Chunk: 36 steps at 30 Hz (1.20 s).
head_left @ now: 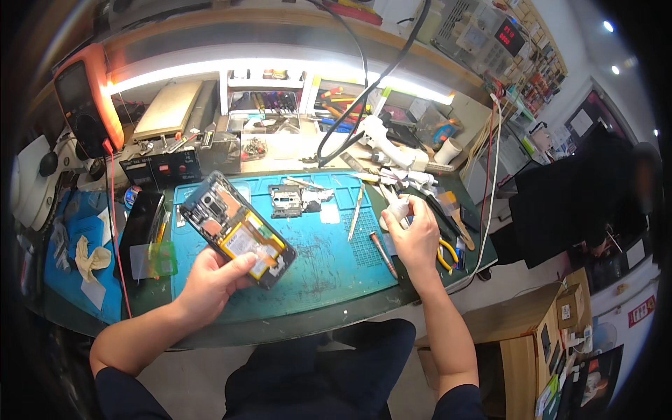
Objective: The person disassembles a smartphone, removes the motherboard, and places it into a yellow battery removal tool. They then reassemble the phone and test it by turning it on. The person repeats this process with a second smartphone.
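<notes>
My left hand (212,283) is closed round the lower end of an opened smartphone (225,211), its thumb lying on the battery. The phone is tilted above the mat, back cover off, showing a yellow-edged battery (253,241) and a camera module. Near the mat's right side, my right hand (416,241) pinches a small white bottle-like thing (397,207), partly hidden by the fingers. Below that hand lies a brown-handled slim tool (383,255), and to its left, tweezers (356,213). A dark phone part with a metal plate (285,201) rests at the mat's far side.
The blue work mat (315,269) covers the bench middle. An orange multimeter (87,101) stands at the far left, a white glue gun (385,145) at the back. Yellow-handled pliers (446,255) lie right. A dark cable hangs overhead. Another person (574,199) is at the right.
</notes>
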Each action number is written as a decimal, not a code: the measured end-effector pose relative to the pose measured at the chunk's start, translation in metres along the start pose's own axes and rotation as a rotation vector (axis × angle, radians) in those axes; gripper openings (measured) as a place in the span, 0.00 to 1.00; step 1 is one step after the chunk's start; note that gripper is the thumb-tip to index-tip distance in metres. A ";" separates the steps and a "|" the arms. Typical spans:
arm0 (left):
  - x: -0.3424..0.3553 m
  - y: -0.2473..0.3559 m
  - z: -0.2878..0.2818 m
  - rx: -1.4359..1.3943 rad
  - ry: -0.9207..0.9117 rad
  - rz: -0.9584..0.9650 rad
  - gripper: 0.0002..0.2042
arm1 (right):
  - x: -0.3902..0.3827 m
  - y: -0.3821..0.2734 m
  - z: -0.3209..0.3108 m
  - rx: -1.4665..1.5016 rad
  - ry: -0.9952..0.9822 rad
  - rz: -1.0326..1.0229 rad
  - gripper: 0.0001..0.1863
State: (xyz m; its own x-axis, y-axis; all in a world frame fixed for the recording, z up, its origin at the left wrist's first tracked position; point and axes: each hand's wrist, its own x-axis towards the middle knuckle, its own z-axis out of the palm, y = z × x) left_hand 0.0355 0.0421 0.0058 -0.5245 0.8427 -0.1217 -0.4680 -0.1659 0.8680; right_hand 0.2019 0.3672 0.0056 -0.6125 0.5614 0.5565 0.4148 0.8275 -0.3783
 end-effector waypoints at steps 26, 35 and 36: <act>-0.005 0.002 -0.007 -0.128 0.045 -0.125 0.19 | 0.116 -0.066 0.096 0.181 0.138 -0.197 0.24; -0.004 0.007 -0.008 -0.186 0.004 -0.103 0.20 | -0.002 -0.126 0.019 1.118 -1.038 0.024 0.27; -0.006 0.005 -0.007 -0.176 -0.003 -0.101 0.20 | -0.010 -0.126 0.026 1.232 -1.053 0.058 0.28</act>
State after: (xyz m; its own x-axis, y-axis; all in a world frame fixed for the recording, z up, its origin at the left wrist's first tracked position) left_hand 0.0306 0.0328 0.0077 -0.4665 0.8611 -0.2020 -0.6352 -0.1672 0.7541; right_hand 0.1383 0.2572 0.0289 -0.9961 -0.0877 -0.0089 0.0078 0.0127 -0.9999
